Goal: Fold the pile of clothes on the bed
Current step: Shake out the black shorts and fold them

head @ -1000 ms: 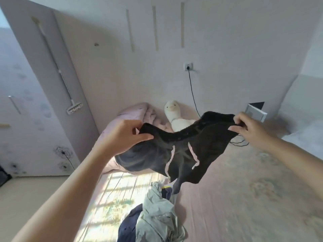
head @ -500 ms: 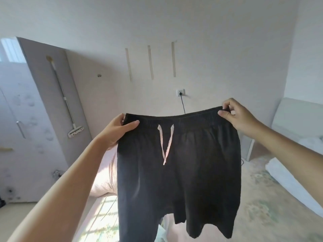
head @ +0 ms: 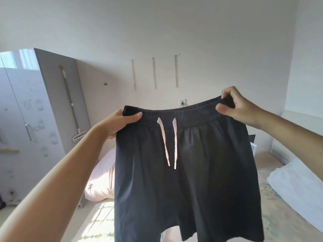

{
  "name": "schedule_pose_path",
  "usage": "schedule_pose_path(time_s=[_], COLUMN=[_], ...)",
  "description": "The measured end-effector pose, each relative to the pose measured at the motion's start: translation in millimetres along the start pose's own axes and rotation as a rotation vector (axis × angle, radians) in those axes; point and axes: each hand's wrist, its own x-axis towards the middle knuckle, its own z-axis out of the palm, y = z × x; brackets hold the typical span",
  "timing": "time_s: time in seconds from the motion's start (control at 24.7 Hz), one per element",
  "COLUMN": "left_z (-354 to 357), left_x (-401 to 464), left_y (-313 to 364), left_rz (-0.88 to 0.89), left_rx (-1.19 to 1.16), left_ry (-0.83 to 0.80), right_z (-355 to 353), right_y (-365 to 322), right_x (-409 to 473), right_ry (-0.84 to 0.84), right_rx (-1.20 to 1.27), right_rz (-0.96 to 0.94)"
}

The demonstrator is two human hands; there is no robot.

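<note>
Shorts of dark, nearly black soft fabric (head: pixel 185 172), with an elastic waistband and two white flat drawstrings (head: pixel 168 142) dangling at the front, hang spread open in the air above the bed (head: pixel 272 206). The left hand (head: pixel 120 122) pinches the shorts' left waistband corner, thumb in front; the right hand (head: pixel 239 109) grips the right corner, fingers curled over the band. A pink quilted pillow (head: pixel 101 179) lies just left of the shorts, a white pillow (head: pixel 295 186) to their right. Above the waistband, a white wall socket (head: pixel 182 102) shows. Well left of the shorts, a long-handled mop (head: pixel 72 105) hangs on a grey wardrobe panel (head: pixel 52 95).
</note>
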Motion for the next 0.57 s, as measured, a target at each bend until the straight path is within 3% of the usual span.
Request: schedule_pose_path(time_s=[0.08, 0.16, 0.28, 0.45, 0.57], left_z=[-1.0, -3.1, -5.2, -15.6, -22.0], left_x=[0.3, -1.8, -4.2, 1.5, 6.8], left_y=[6.3, 11.7, 20.4, 30.5, 32.9], left_rz=[0.016, 0.019, 0.103, 0.172, 0.156], left_rx=[-0.019, -0.031, -0.040, 0.036, 0.019], left_ry=[-0.002, -0.017, 0.003, -0.156, -0.022], right_z=[-3.5, -9.7, -22.5, -31.9, -31.2], right_y=[-7.0, -8.0, -8.3, -6.8, -9.0], right_x=[1.5, 4.4, 7.7, 9.0, 8.0], right_ry=[0.012, 0.131, 0.183, 0.096, 0.054], right_rx=[-0.199, -0.279, -0.117, -0.109, 0.105], right_rz=[-0.061, -0.100, -0.110, -0.098, -0.088])
